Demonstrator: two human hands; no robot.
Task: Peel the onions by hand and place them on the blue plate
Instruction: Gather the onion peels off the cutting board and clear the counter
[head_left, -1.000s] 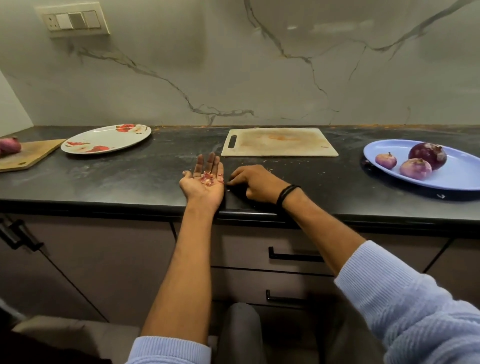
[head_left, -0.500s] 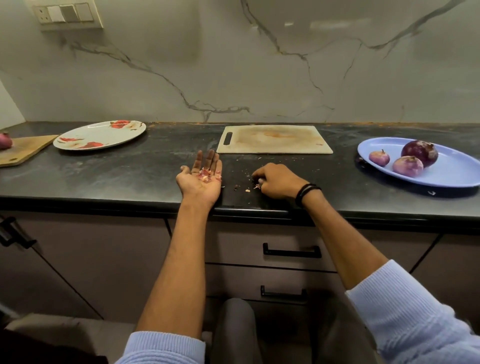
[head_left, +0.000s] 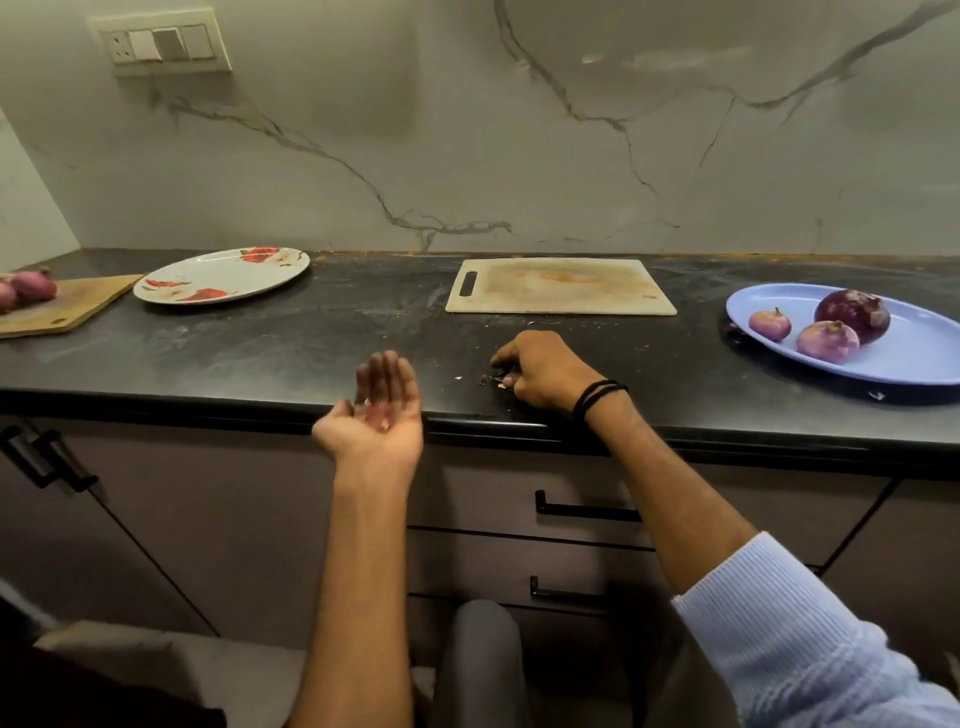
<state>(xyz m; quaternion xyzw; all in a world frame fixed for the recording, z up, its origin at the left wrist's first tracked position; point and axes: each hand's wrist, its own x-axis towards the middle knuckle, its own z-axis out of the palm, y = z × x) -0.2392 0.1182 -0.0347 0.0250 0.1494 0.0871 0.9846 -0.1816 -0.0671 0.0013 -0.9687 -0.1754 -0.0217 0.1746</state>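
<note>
**Logged positions, head view**

Found left hand at lower centre of frame, just over the front edge of the table. Recorded it palm up, fingers relaxed, close together and slightly cupped. Noted pinkish peel scraps lying in that palm, carried loose and not pinched.

Found right hand just right of it, resting knuckles up on the table near the front edge. Recorded fingers curled down, tips pointing toward frame left. Saw a few small loose bits on the table at those fingertips. Could not tell whether any bit was actually pinched. Noted black wristbands on that wrist and a light blue sleeve pushed up the forearm.

Located blue plate on the table at the right edge of frame, well apart from both hands. Counted three peeled-looking pieces on it:
- large onion, dark purple, toward the back
- medium onion, pale purple, in front of it, touching or just beside
- small onion, at their left, apart from both

Noted pale cutting board flat on the table at upper centre, near the wall. Noted flowered plate at upper left. Noted wooden board at far left, with red onions on it, partly cut off by the frame.
</note>
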